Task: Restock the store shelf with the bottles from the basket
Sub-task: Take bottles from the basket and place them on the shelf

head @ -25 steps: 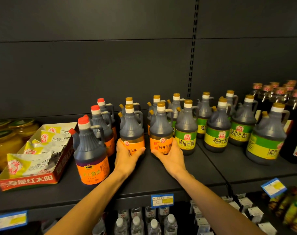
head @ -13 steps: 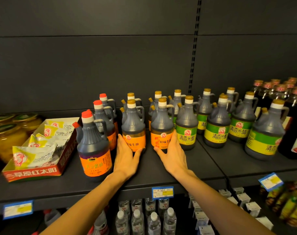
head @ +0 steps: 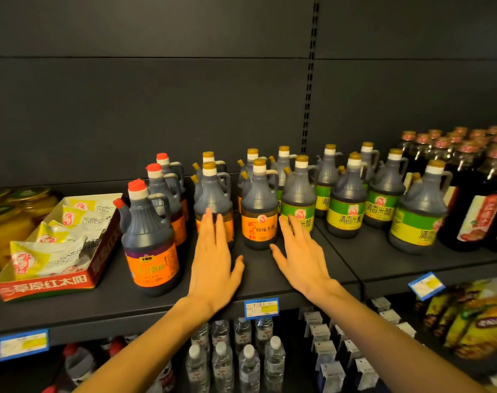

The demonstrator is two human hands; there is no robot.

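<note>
Dark store shelf point(head: 270, 282) seen from the head camera. Left hand point(head: 213, 268) lies flat with fingers straight and together, its fingertips point(head: 209, 222) against the orange label of a gold-capped bottle point(head: 213, 194) near the front edge. Right hand point(head: 301, 256) is spread, fingers straight, between a second orange-label bottle point(head: 258, 205), marked 鲜味生抽, and a green-label bottle point(head: 298, 199) reading 清香米醋; neither hand grips anything. Toward the left end stands a red-capped bottle point(head: 149, 239) whose orange label reads 酱油. Further green-label bottles point(head: 348, 202) fill the right section of the shelf. A red carton point(head: 43, 285) printed 草原红太阳 holds yellow-and-white sachets point(head: 43, 256) at the left end. A blue price tag point(head: 261, 307) hangs on the front edge. Small water bottles point(head: 248, 364) stand on the shelf below.
</note>
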